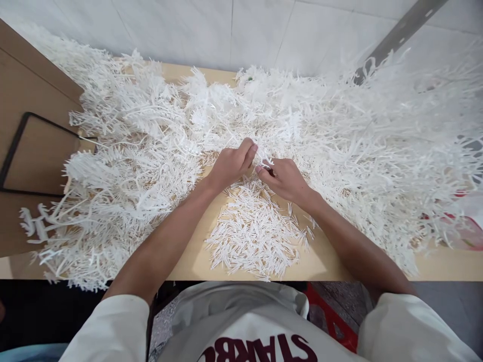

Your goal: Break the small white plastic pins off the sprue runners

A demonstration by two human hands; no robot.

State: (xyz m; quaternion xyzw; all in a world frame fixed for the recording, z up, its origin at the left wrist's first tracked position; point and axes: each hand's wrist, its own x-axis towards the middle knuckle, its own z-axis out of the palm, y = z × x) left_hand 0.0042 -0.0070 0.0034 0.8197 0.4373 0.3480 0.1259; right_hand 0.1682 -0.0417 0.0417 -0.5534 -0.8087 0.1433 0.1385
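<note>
My left hand [233,165] is closed, its thumb and fingers pinched together above the middle of the table. Close to its right, my right hand [286,180] is also closed, with the thumb pointing toward the left hand. Between them stretches a white branched plastic strip [264,157], thin and partly hidden by the fingers. A small dark patch shows under the right fingers, but I cannot make out what it is. Below both hands lies a loose pile of short white plastic sticks [256,231].
Tangled white branched plastic strips heap up on the left [132,176] and on the right [362,151] of the wooden table [188,261]. A cardboard box [41,90] stands at the left edge. A pinkish-red clear container [466,231] sits far right. A tiled wall [260,30] rises behind.
</note>
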